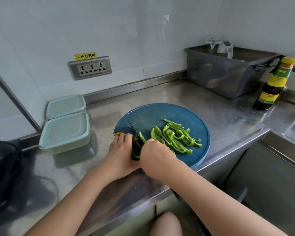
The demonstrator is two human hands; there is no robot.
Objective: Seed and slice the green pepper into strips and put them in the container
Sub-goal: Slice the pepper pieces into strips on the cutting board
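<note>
A grey plastic tub point(228, 77) sits at the back of the steel counter point(177, 97), a dark sauce bottle point(274, 86) just right of it, beneath a wall socket point(90, 67).

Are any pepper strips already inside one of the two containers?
No, both containers are closed with lids, and the strips lie on the cutting board.

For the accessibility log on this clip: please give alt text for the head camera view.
A person's right hand slices with a black knife through a green pepper piece steadied by the left hand on a round blue cutting board, cut strips piled to the right. Two lidded pale green containers sit left on the steel counter.
</note>
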